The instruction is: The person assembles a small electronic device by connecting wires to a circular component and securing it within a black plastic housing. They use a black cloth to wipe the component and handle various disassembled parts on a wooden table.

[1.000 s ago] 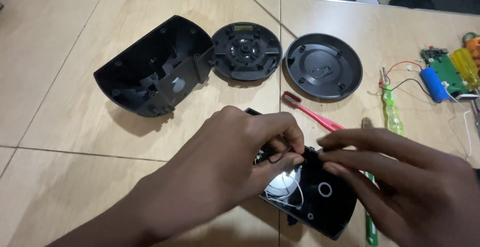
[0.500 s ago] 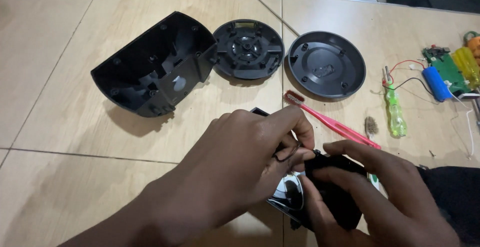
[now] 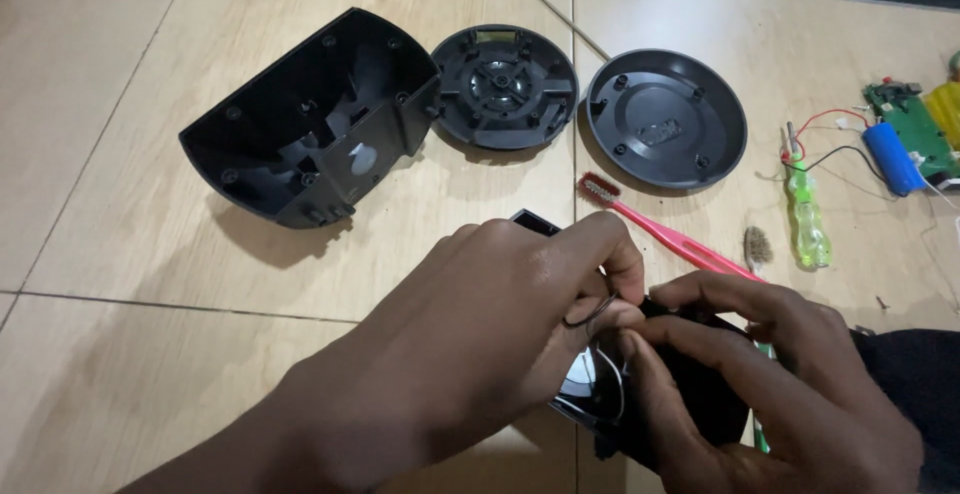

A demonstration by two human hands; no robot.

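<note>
My left hand (image 3: 480,344) and my right hand (image 3: 770,384) meet over a glossy black panel (image 3: 590,394) at the bottom middle of the table. The left fingers pinch a thin dark wire loop (image 3: 590,311) above the panel. The right hand's fingers curl around the panel's right side and touch the same wire. Most of the panel is hidden under both hands; only a shiny patch and a corner (image 3: 535,222) show.
A curved black housing shell (image 3: 310,119) lies open at upper left. Two round black discs (image 3: 505,84) (image 3: 665,116) sit beside it. A pink toothbrush (image 3: 660,234), a green-handled screwdriver (image 3: 808,216), a small brush (image 3: 758,246) and a circuit board with a blue cell (image 3: 905,144) lie at right.
My right hand has moved left and closed around the panel's right side. My left fingers have kept pinching the wire. The view has shifted slightly.
</note>
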